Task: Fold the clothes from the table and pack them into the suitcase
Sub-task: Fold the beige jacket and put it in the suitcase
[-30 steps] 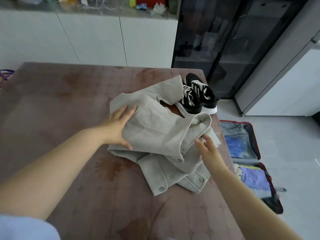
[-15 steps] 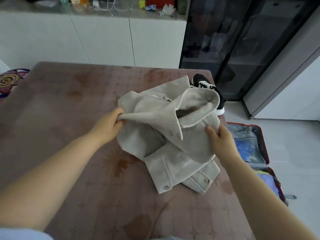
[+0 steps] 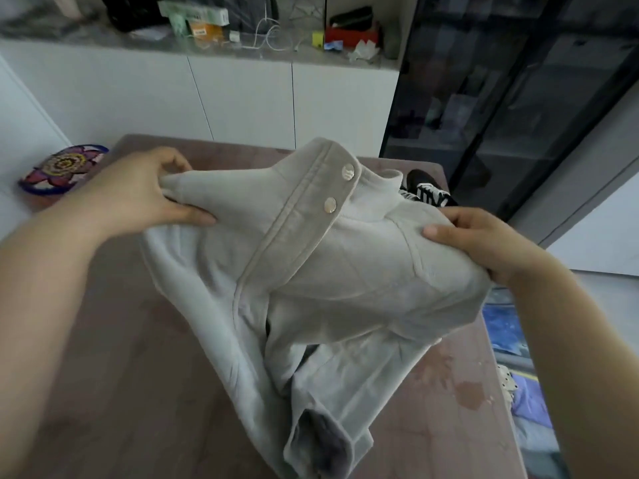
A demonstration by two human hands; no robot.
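I log the left hand pinching a bunched fold of the beige jacket between thumb and curled fingers; the right hand grips the opposite shoulder, fingers curled over the cloth. The jacket hangs between them above the brown table, its lower part draping onto the tabletop. Two metal snaps sit on the placket near the collar, embossing too small for me to read. A black shoe with white stripes lies on the table behind the jacket. The open suitcase sits on the floor right of the table, blue and purple clothes inside. Boxes on the counter carry print, too blurred to read
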